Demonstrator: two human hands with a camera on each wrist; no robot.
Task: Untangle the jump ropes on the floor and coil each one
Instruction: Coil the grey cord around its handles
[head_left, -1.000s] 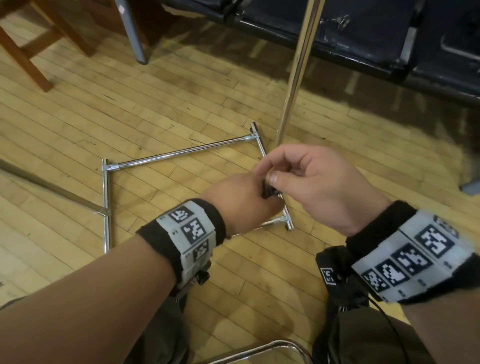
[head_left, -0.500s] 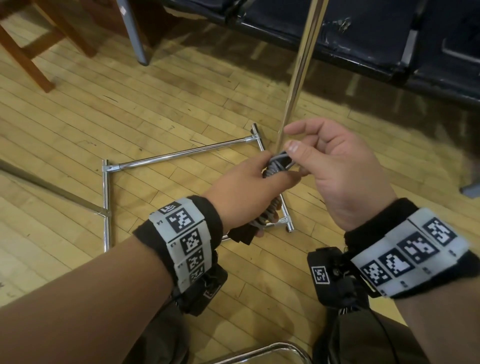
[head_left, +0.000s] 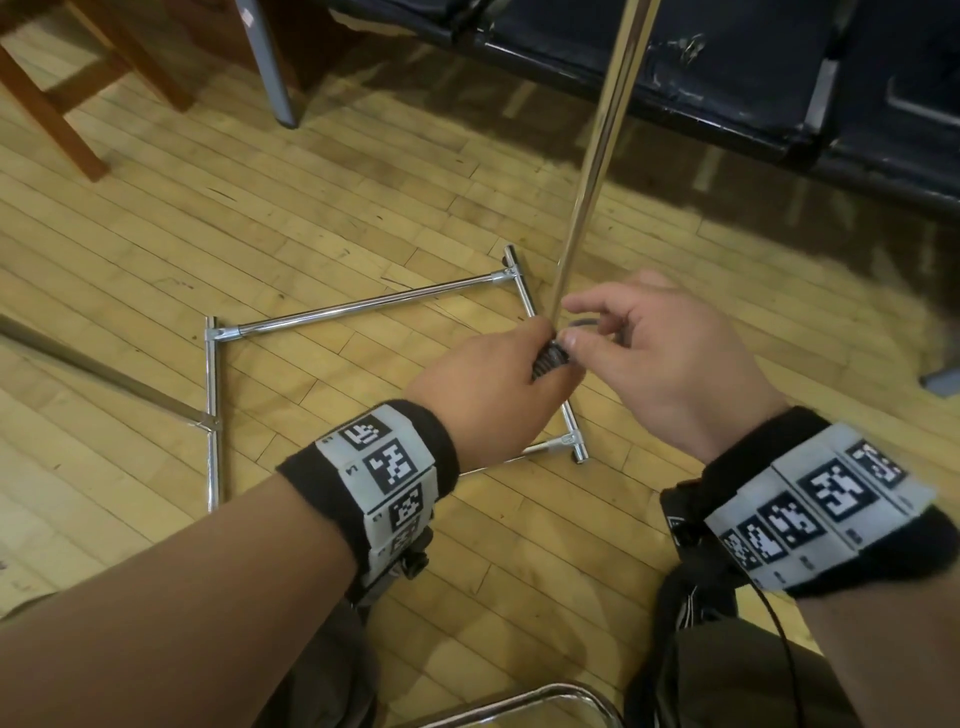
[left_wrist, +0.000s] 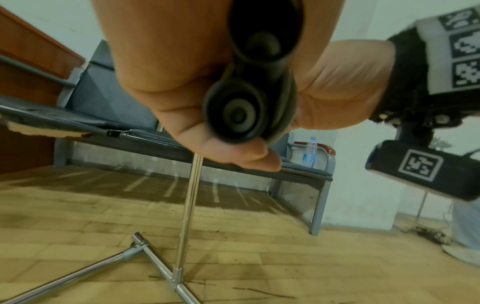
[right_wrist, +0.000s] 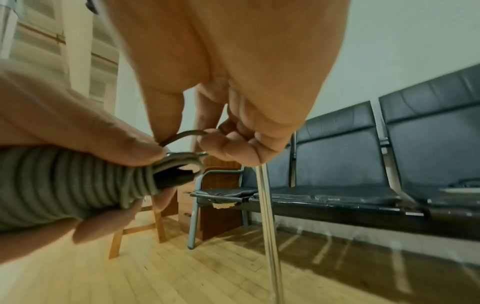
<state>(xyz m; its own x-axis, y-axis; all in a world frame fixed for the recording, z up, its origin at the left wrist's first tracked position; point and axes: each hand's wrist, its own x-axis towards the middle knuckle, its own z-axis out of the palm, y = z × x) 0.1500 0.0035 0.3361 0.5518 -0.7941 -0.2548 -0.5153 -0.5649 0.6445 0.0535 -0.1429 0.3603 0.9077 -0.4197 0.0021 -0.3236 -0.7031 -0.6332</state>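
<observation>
A grey jump rope is wound in tight turns into a coiled bundle (right_wrist: 52, 181) around its two black handles (left_wrist: 235, 115). My left hand (head_left: 498, 384) grips this bundle (head_left: 549, 358) above the floor. My right hand (head_left: 613, 338) sits just to its right and pinches the loose end loop of the rope (right_wrist: 182, 135) at the top of the bundle, thumb against forefinger. In the left wrist view only the round butt ends of the handles show inside my fist. No other rope is in view.
A chrome stand has a rectangular base (head_left: 363, 312) on the wooden floor and an upright pole (head_left: 592, 156) just behind my hands. Dark bench seats (head_left: 727, 67) line the far side. A wooden chair (head_left: 62, 104) stands at the far left. A water bottle (left_wrist: 309, 152) sits by the wall.
Both hands rose slightly with the bundle, then settled. My right hand wound the rope's end round the top and now pinches its last loop close to my left hand.
</observation>
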